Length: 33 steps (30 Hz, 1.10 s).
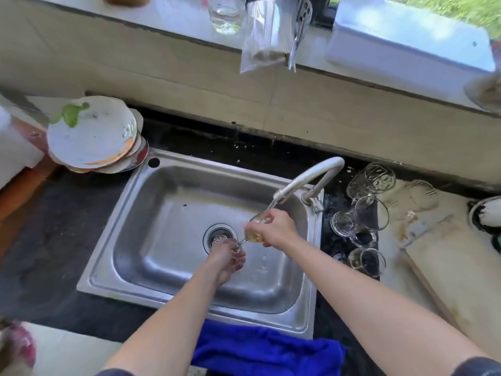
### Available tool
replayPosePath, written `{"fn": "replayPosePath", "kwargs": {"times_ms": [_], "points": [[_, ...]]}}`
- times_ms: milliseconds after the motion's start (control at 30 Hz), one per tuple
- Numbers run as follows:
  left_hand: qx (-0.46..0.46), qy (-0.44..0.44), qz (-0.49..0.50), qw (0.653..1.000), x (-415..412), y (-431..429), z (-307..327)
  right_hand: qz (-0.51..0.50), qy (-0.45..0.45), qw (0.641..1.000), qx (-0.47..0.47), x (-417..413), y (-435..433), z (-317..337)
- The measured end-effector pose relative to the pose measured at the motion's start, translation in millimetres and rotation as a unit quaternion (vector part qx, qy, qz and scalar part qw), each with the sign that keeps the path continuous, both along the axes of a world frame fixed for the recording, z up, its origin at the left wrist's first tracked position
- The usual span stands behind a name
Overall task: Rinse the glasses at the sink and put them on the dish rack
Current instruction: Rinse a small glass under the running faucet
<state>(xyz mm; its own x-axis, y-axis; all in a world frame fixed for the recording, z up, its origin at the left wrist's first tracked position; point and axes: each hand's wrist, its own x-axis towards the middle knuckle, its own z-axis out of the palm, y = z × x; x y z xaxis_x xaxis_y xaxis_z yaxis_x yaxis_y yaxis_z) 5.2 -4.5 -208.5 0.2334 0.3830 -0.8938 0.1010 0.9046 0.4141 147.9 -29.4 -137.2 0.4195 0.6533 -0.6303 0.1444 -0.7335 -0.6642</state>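
Note:
Over the steel sink (151,234) I hold a stemmed glass (256,234) tilted under the faucet spout (303,180). My right hand (276,229) grips its bowl, which has a yellowish tint inside. My left hand (226,260) holds the stem and foot, lower and to the left, near the drain (219,236). Several clear glasses (363,213) stand and lie on the dark counter right of the sink. No dish rack is visible.
A stack of dirty plates (95,134) sits at the sink's back left. A blue cloth (260,348) hangs over the front edge. A wooden board (455,270) lies at the right. On the windowsill stand a glass (226,14), a plastic bag (265,33) and a white box (409,42).

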Motion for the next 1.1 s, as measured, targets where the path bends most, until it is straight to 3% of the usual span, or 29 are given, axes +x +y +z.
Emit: {"fn": "replayPosePath", "kwargs": {"times_ms": [233, 400, 567, 800, 933, 1100], "points": [[-0.052, 0.002, -0.092, 0.994, -11.1, 16.1, -10.6, 0.055, 0.046, 0.997, 0.042, 2.2, 4.0, -4.6], [-0.012, -0.008, -0.033, 0.999, -11.1, 24.3, -9.9, 0.043, 0.065, 0.996, 0.040, 2.1, 8.8, -3.2], [-0.024, -0.013, -0.094, 0.995, -20.1, 32.1, -6.4, 0.075, 0.085, 0.992, 0.063, 6.2, 13.9, -5.4], [0.053, -0.006, -0.063, 0.997, -21.0, 40.8, -12.2, 0.022, 0.093, 0.995, 0.027, 16.2, 9.6, -4.7], [0.009, -0.010, -0.118, 0.993, -22.6, 39.3, -5.1, 0.044, 0.109, 0.992, 0.042, 21.3, 5.6, -0.2], [0.044, 0.002, -0.073, 0.996, -14.4, 35.8, -2.4, 0.030, 0.066, 0.997, 0.037, 16.8, 5.1, 2.4]]}}
